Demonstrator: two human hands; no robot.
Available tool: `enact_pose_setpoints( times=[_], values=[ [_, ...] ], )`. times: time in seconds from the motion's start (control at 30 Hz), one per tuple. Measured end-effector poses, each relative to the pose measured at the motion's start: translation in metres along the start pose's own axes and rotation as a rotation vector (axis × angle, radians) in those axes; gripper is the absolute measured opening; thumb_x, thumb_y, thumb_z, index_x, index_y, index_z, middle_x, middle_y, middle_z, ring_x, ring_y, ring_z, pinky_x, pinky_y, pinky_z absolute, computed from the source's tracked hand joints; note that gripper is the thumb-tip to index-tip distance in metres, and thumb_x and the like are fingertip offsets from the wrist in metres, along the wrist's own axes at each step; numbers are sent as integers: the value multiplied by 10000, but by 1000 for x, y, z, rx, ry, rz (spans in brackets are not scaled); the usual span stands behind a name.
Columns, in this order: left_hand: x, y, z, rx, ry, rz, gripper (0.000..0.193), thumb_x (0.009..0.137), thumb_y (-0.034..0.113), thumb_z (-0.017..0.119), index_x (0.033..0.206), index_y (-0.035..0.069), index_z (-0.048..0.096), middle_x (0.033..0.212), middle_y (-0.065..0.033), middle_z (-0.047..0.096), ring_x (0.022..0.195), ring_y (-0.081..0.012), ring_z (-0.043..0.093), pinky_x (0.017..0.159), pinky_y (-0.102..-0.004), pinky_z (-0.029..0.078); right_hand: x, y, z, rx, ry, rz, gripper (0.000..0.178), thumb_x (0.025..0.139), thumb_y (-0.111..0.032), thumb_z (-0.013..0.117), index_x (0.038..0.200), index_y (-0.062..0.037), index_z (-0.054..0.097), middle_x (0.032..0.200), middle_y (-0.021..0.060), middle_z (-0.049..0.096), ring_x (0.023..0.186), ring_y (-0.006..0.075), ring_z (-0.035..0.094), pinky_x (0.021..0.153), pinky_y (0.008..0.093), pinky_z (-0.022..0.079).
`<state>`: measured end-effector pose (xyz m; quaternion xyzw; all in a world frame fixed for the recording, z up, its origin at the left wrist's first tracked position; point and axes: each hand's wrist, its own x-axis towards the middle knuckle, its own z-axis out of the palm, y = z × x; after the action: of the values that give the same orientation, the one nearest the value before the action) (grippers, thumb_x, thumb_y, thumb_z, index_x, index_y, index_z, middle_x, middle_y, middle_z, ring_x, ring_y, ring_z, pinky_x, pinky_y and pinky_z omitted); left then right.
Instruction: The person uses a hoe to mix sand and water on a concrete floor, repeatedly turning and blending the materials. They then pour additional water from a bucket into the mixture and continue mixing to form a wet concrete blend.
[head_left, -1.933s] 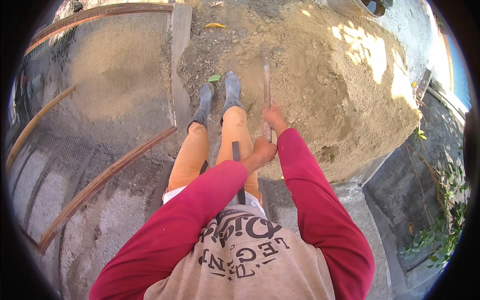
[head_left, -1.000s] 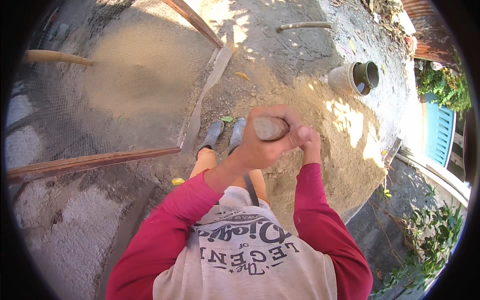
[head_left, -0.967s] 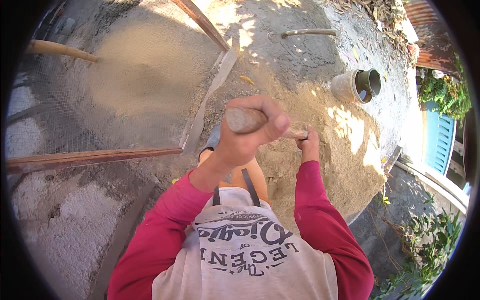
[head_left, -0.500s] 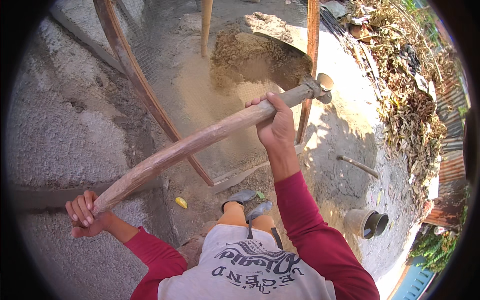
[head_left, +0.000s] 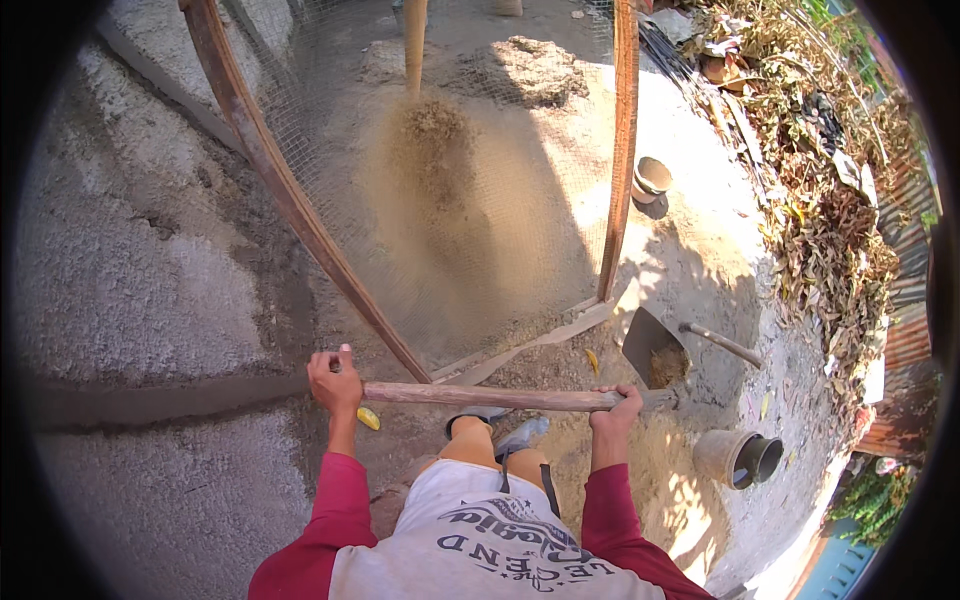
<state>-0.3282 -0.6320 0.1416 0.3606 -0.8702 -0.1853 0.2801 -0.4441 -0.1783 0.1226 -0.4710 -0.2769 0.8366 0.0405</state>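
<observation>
Both my hands are closed around the wooden handle (head_left: 480, 394) of a hoe, which lies level across the front of my legs. My left hand (head_left: 335, 380) grips its left end, and my right hand (head_left: 617, 408) grips near the head. The wide metal hoe blade (head_left: 648, 338) stands out from the right end of the handle, with a little damp sand left on it. In front of me leans a wooden-framed mesh screen (head_left: 617, 130). A cloud of sand (head_left: 435, 150) is spread against the mesh, blurred by motion.
A small bucket (head_left: 652, 178) stands right of the screen. Nearer are a loose wooden handle (head_left: 722, 345) and a tipped bucket (head_left: 722, 456) with a dark container in its mouth. Dry leaves (head_left: 820, 200) are heaped far right. A rough concrete surface (head_left: 150, 270) fills the left.
The hoe has swung down and back toward me, its handle now level. Most of the sand has left the blade and struck the mesh. My left hand has moved right.
</observation>
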Motion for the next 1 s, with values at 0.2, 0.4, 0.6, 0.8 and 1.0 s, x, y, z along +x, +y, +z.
enact_pose_setpoints(
  times=[0.2,0.4,0.6,0.8,1.0],
  values=[
    [-60,145,-22,450,-1521,543,468,790,470,726,916,19,713,811,-195,693,793,-379,680,765,-455,510,93,9,-257,-16,679,40,206,750,-35,601,901,-58,462,714,99,500,581,246,528,552,444,485],
    [-193,206,2,573,-1884,607,339,776,312,703,909,0,699,868,-230,693,859,-406,678,795,-499,515,137,50,-396,-180,773,56,317,763,19,664,1035,8,501,882,169,570,640,292,569,547,465,480],
    [-331,238,76,685,-1922,715,259,794,221,672,910,-11,671,902,-238,694,870,-417,678,793,-512,519,180,47,-379,-213,784,263,300,788,40,609,1073,24,514,754,157,558,550,272,562,448,427,444],
    [-461,251,168,403,-1725,514,300,778,141,659,1006,-42,593,920,-298,666,877,-445,665,813,-519,516,273,10,-359,-601,499,64,535,766,-2,627,1274,27,463,907,186,601,579,290,621,462,418,504],
    [-559,250,246,107,-1919,-295,263,778,45,630,978,-69,504,815,-203,623,610,-299,661,394,-395,471,370,-28,-392,-1311,303,-333,800,811,-88,614,1517,-52,240,973,240,646,730,342,668,636,436,555]
  ],
)
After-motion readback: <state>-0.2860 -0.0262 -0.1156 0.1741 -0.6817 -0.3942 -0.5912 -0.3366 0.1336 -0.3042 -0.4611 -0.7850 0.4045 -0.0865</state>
